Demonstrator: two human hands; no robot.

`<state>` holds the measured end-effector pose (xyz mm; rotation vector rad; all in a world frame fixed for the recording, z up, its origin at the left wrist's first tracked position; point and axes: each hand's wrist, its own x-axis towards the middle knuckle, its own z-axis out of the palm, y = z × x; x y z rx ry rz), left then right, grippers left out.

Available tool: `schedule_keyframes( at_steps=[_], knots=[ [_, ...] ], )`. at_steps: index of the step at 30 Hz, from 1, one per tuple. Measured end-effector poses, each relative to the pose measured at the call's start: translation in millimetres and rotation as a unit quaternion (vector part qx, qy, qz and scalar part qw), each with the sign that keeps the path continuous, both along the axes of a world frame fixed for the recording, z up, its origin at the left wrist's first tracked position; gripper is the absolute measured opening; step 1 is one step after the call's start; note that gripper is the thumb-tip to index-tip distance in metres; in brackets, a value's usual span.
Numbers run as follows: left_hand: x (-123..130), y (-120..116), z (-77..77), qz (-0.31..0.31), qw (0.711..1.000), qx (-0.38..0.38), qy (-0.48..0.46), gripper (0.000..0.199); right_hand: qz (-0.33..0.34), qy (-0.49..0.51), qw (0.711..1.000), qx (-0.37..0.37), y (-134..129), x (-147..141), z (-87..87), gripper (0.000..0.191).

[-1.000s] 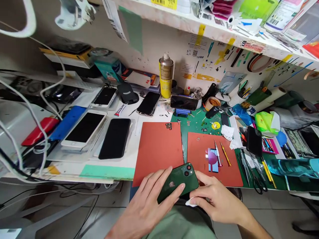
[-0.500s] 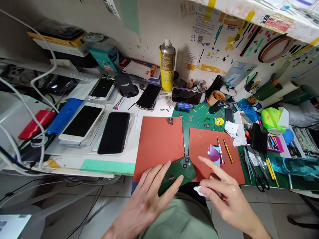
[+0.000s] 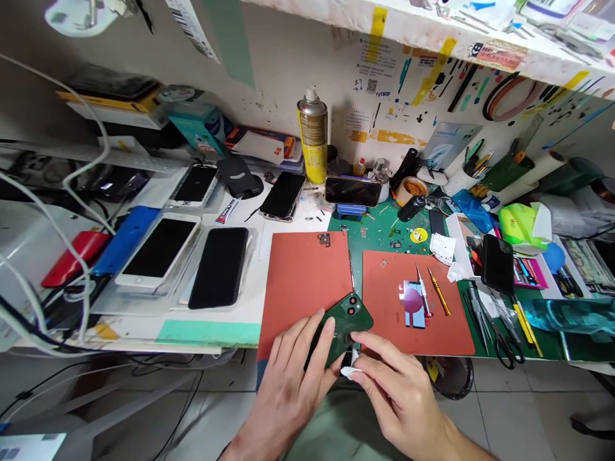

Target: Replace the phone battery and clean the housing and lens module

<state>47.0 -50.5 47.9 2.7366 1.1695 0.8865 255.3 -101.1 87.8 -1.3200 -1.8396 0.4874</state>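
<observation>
Your dark green iPhone (image 3: 342, 320) lies between your two hands, held beneath your left hand (image 3: 293, 378), whose fingers are spread across its back. Your right hand (image 3: 401, 387) comes in from the other side, pinching a white wipe (image 3: 350, 371) between thumb and fingers, with the index fingertip at the phone's near edge. Just beyond your hands, the phone overlaps the near part of the left red mat (image 3: 307, 275); you cannot tell from here whether it touches it.

The phone is back up and slanted, its camera end pointing away from your left hand. The back is glossy with rounded corners, and two dark lenses (image 3: 352, 306) sit diagonally in the far corner. Your fingers cover much of the rest.

On the wall ahead of your hands are a printed QR code (image 3: 372, 86) and a handwritten "3.7" beside it. Farther to your left hangs a barcode label (image 3: 192, 25). Lettering on the yellow spray can (image 3: 312, 137) beyond your hands is too small to read.
</observation>
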Motion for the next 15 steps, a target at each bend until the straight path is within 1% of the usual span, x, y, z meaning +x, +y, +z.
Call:
schedule_keyframes(
  at_steps=[3,8,12,15],
  knots=[
    [-0.5,-2.8,2.4,0.006,0.999,-0.037,-0.018,0.076,0.006,-0.001,1.000,0.026,0.4,-3.3,-2.5,0.020],
    [-3.2,-5.2,5.5,0.001,0.995,-0.083,-0.046,0.071,0.012,0.012,0.999,0.034,-1.6,-5.5,-3.0,0.018],
    [-4.1,-4.9,6.7,-0.010,0.996,-0.086,-0.036,0.065,0.010,0.007,1.000,0.018,-7.5,-3.3,-0.2,0.016],
    [-5.1,-4.7,8.5,-0.015,0.995,-0.090,-0.035,0.064,0.020,0.024,1.000,-0.007,-10.6,6.4,5.3,0.017]
  ],
)
